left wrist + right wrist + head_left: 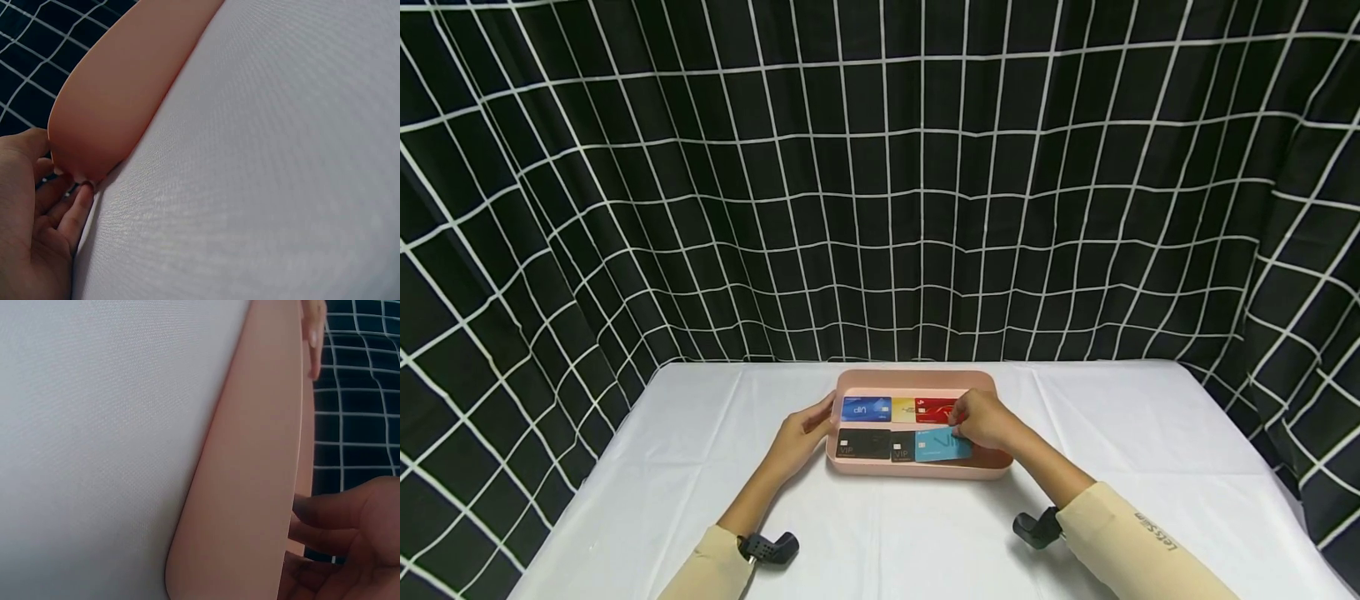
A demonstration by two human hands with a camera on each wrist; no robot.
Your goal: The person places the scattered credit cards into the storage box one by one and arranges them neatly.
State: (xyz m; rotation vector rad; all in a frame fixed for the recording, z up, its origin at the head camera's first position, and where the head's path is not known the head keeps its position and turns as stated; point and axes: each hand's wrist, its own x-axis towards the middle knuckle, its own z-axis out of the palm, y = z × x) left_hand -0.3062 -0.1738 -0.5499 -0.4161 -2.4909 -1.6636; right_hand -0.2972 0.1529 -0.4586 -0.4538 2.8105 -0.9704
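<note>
A pink tray [917, 470] holds two rows of cards. Its back row has a blue VIP card [866, 409], a yellow card [903, 410] and a red card [932, 410]. In the front row lie a black VIP card [863, 444], a second black card [902, 451] and a light blue card [938, 450], which is slightly tilted and overlaps it. My right hand [987, 421] pinches the light blue card's right end; the tray wall hides its fingertips in the right wrist view. My left hand [31, 212] grips the tray's left end, thumb at the rim and fingers low.
The tray stands on a table with a white cloth [865, 533], near its back edge. A black curtain with a white grid [895, 183] hangs behind and at both sides. Each wrist wears a black camera [767, 548].
</note>
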